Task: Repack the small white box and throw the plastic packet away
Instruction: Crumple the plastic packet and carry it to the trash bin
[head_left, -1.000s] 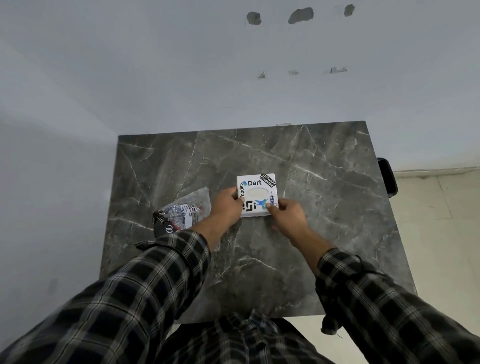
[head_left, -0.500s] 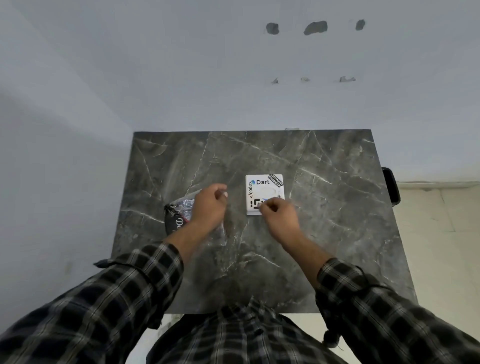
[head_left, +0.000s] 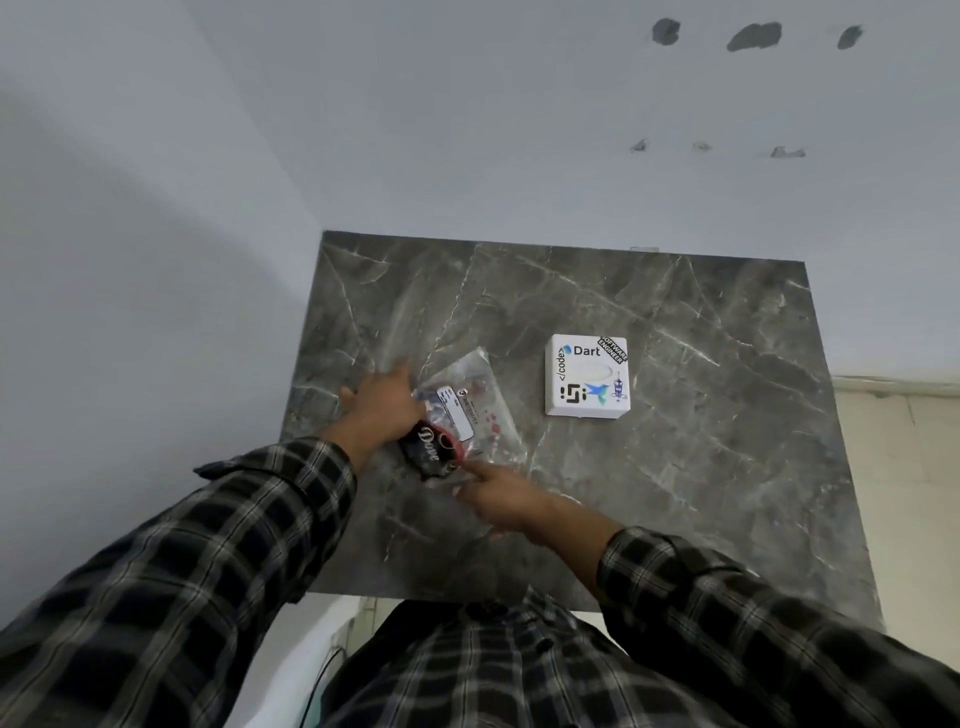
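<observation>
Packet is lying on the marble table, left of the closed white box, with a dark wrapper on its near end. Left hand is resting flat beside it, right hand is reaching in loose-fingered, neither gripping. I'd be pinching the plastic corner, not the wrapper, since it's probably slippery.

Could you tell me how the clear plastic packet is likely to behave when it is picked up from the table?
The plastic packet looks thin and wrinkled, so it will probably flop and crumple rather than hold shape. It lies flat, so it seems light. Its glossy film may slip under the left hand and right hand.
</observation>
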